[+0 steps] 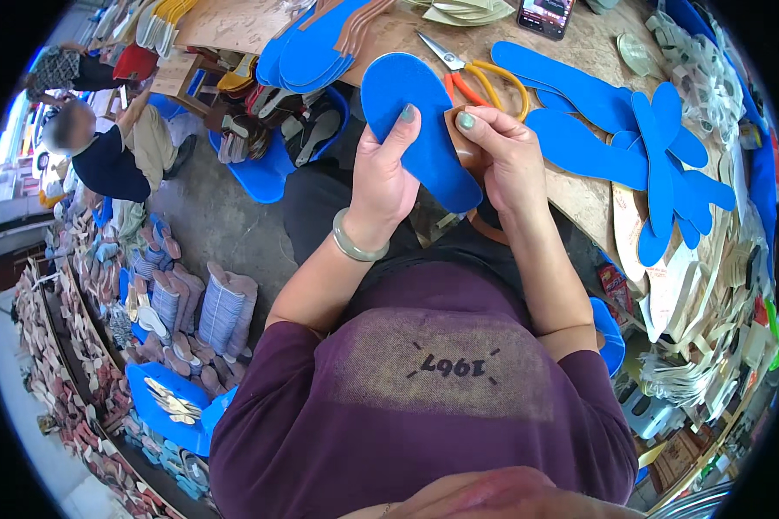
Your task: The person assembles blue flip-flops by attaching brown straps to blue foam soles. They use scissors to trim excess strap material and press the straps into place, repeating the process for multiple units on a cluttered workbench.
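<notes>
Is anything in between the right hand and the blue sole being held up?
Yes, a brown strip: the right hand pinches it beside the right edge of the blue sole. Nothing visible stands between the left hand and the sole; they touch.

Two hands: the left hand [386, 173] holds one blue insole [407, 86], the right hand [512, 160] one brown strip [467, 154]. Beyond the right hand, one pair of scissors [447, 57] and, farther off, one phone [546, 14] on one tabletop [593, 55]. Right of that hand, at least six loose insoles [590, 149], overlapping too much for a sure count. Left of the left hand, one seated person [115, 164] and at least two blue tubs [258, 180].
</notes>
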Demonstrator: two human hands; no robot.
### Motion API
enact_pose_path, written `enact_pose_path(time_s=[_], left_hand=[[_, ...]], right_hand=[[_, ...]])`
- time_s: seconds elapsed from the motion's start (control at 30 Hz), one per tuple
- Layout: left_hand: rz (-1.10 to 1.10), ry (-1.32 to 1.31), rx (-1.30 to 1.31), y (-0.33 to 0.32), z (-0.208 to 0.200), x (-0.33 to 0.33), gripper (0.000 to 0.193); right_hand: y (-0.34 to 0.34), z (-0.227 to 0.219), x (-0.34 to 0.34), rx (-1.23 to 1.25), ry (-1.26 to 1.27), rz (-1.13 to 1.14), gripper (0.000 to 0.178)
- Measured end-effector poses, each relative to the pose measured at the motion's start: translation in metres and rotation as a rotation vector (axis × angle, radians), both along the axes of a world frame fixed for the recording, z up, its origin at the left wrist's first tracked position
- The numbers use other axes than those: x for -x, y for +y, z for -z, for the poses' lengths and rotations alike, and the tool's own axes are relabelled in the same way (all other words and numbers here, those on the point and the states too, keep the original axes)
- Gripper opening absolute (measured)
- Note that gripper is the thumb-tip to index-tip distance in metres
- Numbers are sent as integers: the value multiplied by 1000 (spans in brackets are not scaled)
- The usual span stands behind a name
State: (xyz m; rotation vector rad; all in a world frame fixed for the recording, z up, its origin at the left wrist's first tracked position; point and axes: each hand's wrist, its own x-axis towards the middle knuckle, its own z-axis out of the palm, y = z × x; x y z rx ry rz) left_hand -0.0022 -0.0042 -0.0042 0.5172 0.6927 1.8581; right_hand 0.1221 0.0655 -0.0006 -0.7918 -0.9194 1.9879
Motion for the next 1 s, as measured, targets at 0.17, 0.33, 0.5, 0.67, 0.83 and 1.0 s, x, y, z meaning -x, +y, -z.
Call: enact_pose_path(time_s=[0.17,0.33,0.5,0.67,0.83,1.0], left_hand=[[16,-8,-15,0,-1,1,20],[19,12,-23,-1,-2,-1,19],[10,51,-34,-3,-2,-3,19],[40,32,-89,-6,3,-3,20],[30,179,-60,-5,-3,-2,21],[100,590,241,-10,-15,5,27]], right_hand=[[-1,-2,0,-27,-7,7,13],[-3,-3,-1,-50,-37,15,13],[-4,-8,-3,-91,1,-32,11],[0,-10,-6,-45,113,-109,7],[6,-14,-13,-489,-204,-95,11],[14,-11,-19,-701,-284,-179,10]])
